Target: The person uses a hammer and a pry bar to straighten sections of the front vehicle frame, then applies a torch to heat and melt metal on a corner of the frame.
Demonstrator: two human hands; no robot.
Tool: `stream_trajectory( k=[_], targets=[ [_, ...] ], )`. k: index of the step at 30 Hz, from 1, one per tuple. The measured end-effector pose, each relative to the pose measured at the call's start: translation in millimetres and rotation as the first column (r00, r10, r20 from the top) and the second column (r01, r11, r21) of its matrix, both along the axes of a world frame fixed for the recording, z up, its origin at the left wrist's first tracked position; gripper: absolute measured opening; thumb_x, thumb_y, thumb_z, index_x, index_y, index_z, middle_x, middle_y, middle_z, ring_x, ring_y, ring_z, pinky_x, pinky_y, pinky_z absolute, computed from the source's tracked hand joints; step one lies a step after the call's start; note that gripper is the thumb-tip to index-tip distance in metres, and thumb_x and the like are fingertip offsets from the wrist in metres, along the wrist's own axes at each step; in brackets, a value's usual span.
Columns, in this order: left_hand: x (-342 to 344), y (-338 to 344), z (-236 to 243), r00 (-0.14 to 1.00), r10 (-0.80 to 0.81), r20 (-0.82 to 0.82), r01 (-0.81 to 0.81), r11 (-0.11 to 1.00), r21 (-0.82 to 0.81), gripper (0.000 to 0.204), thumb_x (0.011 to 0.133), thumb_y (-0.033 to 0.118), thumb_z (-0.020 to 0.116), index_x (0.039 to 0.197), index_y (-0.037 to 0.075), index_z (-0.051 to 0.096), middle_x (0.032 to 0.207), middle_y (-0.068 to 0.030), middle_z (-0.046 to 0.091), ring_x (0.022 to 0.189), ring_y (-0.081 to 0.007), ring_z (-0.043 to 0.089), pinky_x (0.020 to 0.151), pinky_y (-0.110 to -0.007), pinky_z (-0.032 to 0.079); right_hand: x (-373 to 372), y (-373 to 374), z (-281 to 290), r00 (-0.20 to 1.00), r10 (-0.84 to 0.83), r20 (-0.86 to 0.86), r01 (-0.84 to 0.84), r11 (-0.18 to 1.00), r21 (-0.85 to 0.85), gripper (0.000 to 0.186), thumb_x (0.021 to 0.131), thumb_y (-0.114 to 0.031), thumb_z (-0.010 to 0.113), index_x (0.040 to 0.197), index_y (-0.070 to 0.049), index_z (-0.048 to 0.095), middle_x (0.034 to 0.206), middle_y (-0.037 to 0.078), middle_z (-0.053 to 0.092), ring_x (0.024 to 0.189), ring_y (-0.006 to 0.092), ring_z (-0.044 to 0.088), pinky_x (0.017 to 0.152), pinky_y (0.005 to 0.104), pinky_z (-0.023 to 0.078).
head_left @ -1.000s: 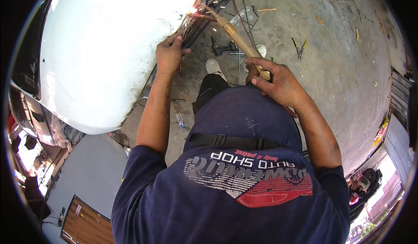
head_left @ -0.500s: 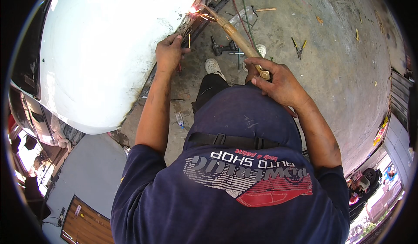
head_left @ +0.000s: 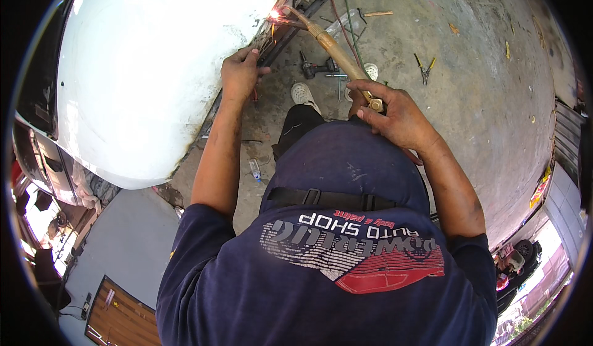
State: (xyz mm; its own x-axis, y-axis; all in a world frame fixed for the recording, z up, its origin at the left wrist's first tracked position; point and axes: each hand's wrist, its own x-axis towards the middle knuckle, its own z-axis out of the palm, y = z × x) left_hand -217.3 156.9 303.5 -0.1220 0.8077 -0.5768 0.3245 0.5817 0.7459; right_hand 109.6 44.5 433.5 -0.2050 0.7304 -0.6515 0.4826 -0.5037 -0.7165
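Right hand [head_left: 395, 114] closed around the brass torch [head_left: 330, 43], fingers wrapped on its handle near the valve. Torch slanting up and left, glowing tip [head_left: 275, 15] touching the lower edge of the white car panel [head_left: 154, 74]. Left hand [head_left: 239, 74] pressed against that same edge just below the flame, fingers curled on the rim. Pliers [head_left: 424, 68] lying well apart on the concrete floor [head_left: 482, 99].
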Motion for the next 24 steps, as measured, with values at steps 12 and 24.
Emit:
stream_trajectory(
  k=[12,24],
  targets=[
    [-0.3,0.7,-2.2,1.000,-0.001,-0.016,0.001,1.000,-0.001,0.043,0.112,0.024,0.067,0.142,-0.007,0.073,0.105,-0.0161,0.083,0.078,-0.0186,0.083,0.060,-0.030,0.058,-0.5,0.4,0.7,1.000,-0.003,0.019,0.003,1.000,-0.022,0.056,0.103,-0.011,0.077,0.157,-0.018,0.066,0.111,0.007,0.074,0.078,0.0117,0.067,0.070,0.0316,0.062],
    [-0.8,2.0,-3.2,1.000,-0.002,-0.022,0.002,1.000,-0.001,0.042,0.112,0.024,0.066,0.142,-0.006,0.073,0.106,-0.0175,0.083,0.079,-0.0198,0.084,0.061,-0.031,0.059,-0.9,-1.1,-0.2,1.000,-0.019,-0.005,0.019,1.000,-0.020,0.055,0.103,-0.009,0.076,0.156,-0.017,0.067,0.107,0.004,0.073,0.076,0.0112,0.065,0.071,0.0311,0.060]
  ],
)
